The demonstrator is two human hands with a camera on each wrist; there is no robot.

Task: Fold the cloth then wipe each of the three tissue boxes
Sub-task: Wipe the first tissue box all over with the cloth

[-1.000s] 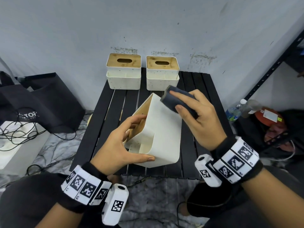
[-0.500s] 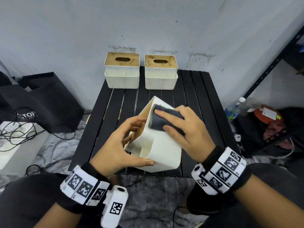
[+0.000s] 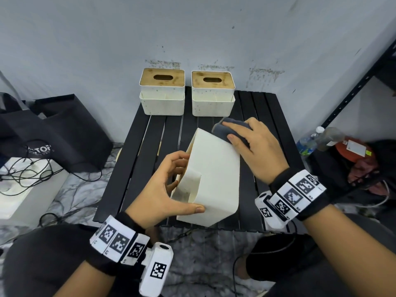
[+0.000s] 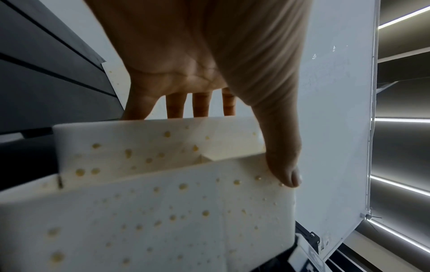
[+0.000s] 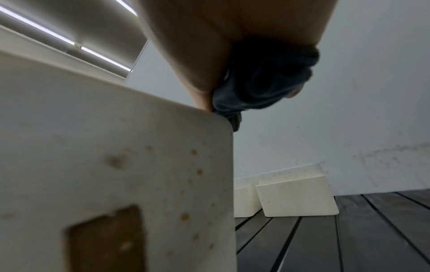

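Observation:
A cream tissue box [image 3: 214, 174] is tipped on its side over the near half of the black slatted table [image 3: 132, 168]. My left hand [image 3: 169, 187] grips its near end, thumb across the pale face and fingers behind; the speckled box [image 4: 163, 211] fills the left wrist view under the thumb. My right hand [image 3: 255, 146] holds the folded dark grey cloth [image 3: 227, 129] against the box's far top edge. In the right wrist view the cloth [image 5: 263, 82] bunches under the palm at the box corner [image 5: 163, 165]. Two more tissue boxes [image 3: 162, 93] [image 3: 213, 94] with wooden lids stand upright at the table's back.
A black bag [image 3: 57, 133] and a white unit with cables [image 3: 27, 187] lie on the floor at left. At right, a black metal shelf post [image 3: 360, 86], plastic bottles [image 3: 310, 140] and clutter sit close to the table. The wall rises right behind the two back boxes.
My right hand slid the cloth down onto the box's upper face, then back up to its far top edge. The left hand kept its hold on the box.

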